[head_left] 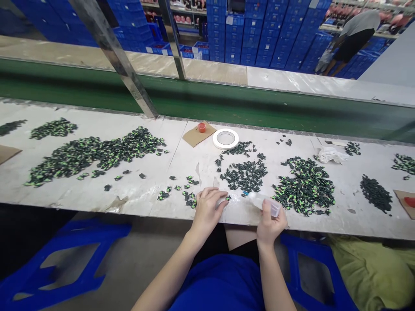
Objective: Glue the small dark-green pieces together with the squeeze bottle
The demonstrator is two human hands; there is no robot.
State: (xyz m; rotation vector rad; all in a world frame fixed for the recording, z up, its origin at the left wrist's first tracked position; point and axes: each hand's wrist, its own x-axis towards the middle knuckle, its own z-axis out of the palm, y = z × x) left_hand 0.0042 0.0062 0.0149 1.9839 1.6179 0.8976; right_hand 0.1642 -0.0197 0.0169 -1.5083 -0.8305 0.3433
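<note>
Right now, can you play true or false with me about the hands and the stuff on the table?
1. The right hand holds a small clear bottle. True.
2. The left hand is up in the air. False: it rests on the table, by little green and black pieces.
3. The white tape roll is in the left hand. False: it lies flat, farther back.
4. A small red cap sits on cardboard. True.

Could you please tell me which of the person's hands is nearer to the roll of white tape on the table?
The left. The left hand lies on the table edge almost straight below the roll of white tape, while the right hand, holding a small clear bottle, sits farther right and lower.
</note>
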